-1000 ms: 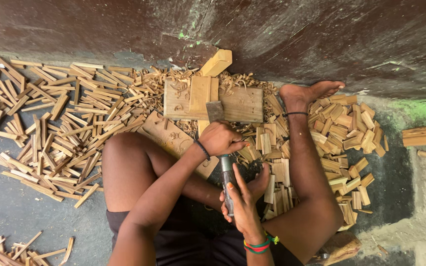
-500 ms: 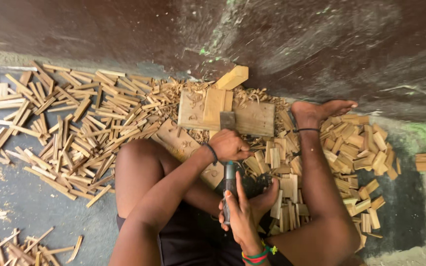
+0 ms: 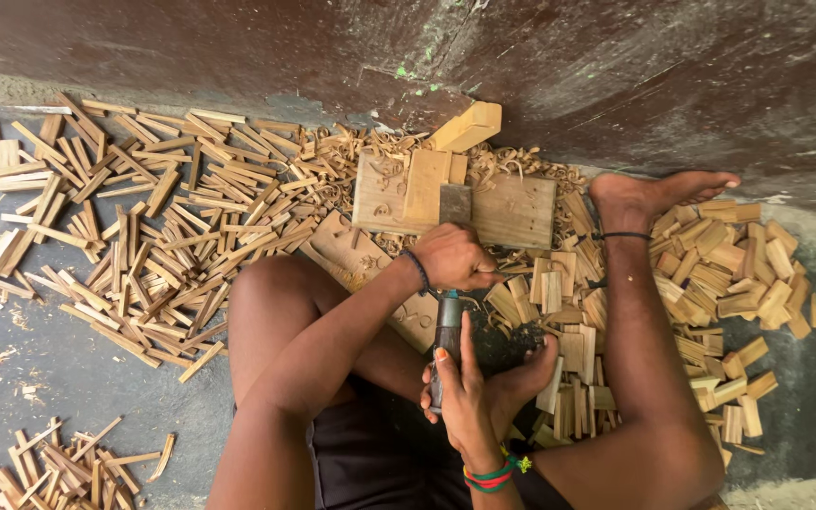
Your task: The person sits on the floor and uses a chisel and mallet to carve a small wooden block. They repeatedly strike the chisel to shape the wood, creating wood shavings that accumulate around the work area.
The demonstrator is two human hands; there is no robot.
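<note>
A person is seen from above, seated on a dark floor (image 3: pixel 77 378) with knees spread, facing a dark wall (image 3: pixel 616 76). A long tool with a dark cylindrical handle (image 3: pixel 447 340) and a flat metal blade (image 3: pixel 455 203) is held along the body's midline, its long axis running almost straight away from the person toward the wall. The left hand (image 3: pixel 455 257) is closed around the tool's upper part, just below the blade, fingers curled tightly together. The right hand (image 3: pixel 469 397) is placed nearer the body at the handle's lower end, fingers wrapped loosely, thumb extended upward along it. The blade is set on an upright wooden strip (image 3: pixel 424 186) resting against a flat wooden block (image 3: pixel 512 210), directly beyond the left hand. Curled shavings (image 3: pixel 380 146) are scattered around the block. Split wooden sticks (image 3: pixel 144 227) are heaped to the left, short wooden blocks (image 3: pixel 729 283) to the right, beside a bare foot (image 3: pixel 644 194).
</note>
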